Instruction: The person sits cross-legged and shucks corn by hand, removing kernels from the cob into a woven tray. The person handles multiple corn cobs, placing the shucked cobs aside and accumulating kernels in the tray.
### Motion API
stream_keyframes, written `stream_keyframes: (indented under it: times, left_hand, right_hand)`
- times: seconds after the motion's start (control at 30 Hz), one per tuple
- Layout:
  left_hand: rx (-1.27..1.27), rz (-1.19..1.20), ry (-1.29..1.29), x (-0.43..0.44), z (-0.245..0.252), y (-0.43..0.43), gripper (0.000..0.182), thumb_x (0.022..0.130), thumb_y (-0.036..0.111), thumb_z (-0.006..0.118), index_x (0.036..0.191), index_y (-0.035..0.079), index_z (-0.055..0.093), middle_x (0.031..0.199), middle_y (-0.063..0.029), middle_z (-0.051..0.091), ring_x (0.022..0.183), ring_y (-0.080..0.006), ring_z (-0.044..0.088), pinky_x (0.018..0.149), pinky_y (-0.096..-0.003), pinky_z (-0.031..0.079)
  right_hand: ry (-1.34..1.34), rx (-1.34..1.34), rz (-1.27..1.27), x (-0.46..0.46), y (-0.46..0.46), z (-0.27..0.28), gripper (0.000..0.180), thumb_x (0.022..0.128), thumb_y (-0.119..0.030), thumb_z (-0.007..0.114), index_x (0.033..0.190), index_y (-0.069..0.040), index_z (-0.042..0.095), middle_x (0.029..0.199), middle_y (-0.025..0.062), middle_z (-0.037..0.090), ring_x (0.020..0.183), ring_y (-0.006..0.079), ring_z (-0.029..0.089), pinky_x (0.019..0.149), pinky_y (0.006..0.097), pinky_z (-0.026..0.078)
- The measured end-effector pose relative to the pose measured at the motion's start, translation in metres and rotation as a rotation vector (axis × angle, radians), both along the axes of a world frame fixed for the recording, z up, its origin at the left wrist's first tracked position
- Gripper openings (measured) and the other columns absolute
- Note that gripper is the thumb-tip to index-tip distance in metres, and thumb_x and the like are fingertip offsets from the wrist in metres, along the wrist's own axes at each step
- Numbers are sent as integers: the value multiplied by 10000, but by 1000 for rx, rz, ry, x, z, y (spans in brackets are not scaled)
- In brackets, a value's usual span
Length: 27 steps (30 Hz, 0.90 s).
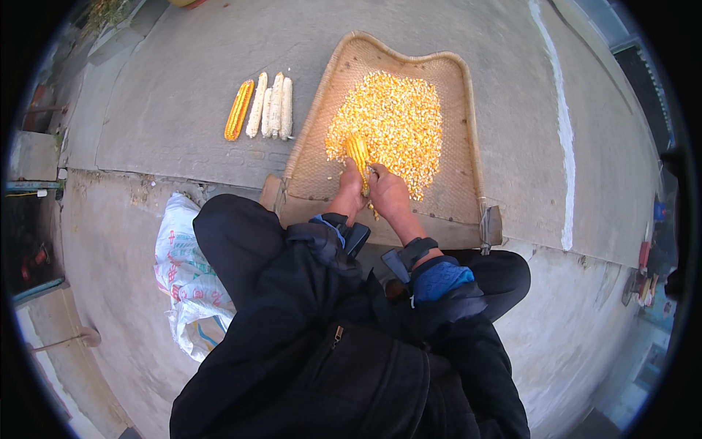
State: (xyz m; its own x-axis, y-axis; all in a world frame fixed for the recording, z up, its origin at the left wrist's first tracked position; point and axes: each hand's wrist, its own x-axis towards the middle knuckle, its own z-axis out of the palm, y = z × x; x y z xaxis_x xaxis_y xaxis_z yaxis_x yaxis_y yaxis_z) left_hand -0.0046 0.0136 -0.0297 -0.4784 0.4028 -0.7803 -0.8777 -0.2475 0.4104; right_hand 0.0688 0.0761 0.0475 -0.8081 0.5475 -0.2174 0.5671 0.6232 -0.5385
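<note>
Over the near part of a woven winnowing basket [316, 122], my left hand [349, 189] holds a yellow corn cob [357, 152], tilted with its far end over the loose kernels. My right hand [388, 189] is closed against the right side of that cob; a small tool seems to show at its fingertips, too hidden to name. Loose yellow and white corn kernels [403, 118] lie heaped in the basket. A few kernels are just below my hands, near the basket's wooden front edge [433, 232].
Left of the basket, on the concrete, lie a full corn cob [239, 111] and several bare cobs [276, 107] side by side. A white woven plastic sack [189, 274] is beside my left knee. A low step edge runs across the ground in front of me.
</note>
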Motion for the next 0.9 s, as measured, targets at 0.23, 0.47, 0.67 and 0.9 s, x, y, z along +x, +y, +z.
stream_keyframes:
  times: [0.23,0.47,0.67,0.9]
  left_hand:
    - [-150,-54,10,2,26,-5,609,1032,572,274,1302,80,510,1174,-113,626,1040,-275,621,845,-476,527]
    - [-58,39,40,5,17,-1,621,1035,566,271,1267,48,524,1134,-129,627,990,-264,627,826,-430,534]
    - [37,56,25,0,3,3,621,1036,571,243,1236,60,534,1072,-121,636,942,-265,631,807,-429,542]
    - [1,-24,37,-3,-14,-2,634,1034,576,226,1287,78,527,1175,-117,620,1056,-240,592,852,-461,505]
  right_hand:
    - [28,58,18,-3,-5,3,340,963,-321,512,1185,-100,646,887,234,698,834,396,687,766,495,543]
    - [30,109,-56,-4,-18,2,333,953,-313,515,1154,-89,656,869,223,702,819,389,692,758,485,550]
    - [11,97,-14,-14,-11,4,322,944,-294,512,1144,-90,660,893,222,706,855,379,692,768,475,551]
    - [-35,74,38,-24,-1,2,349,935,-323,521,1143,-90,677,915,234,702,857,391,688,785,478,549]
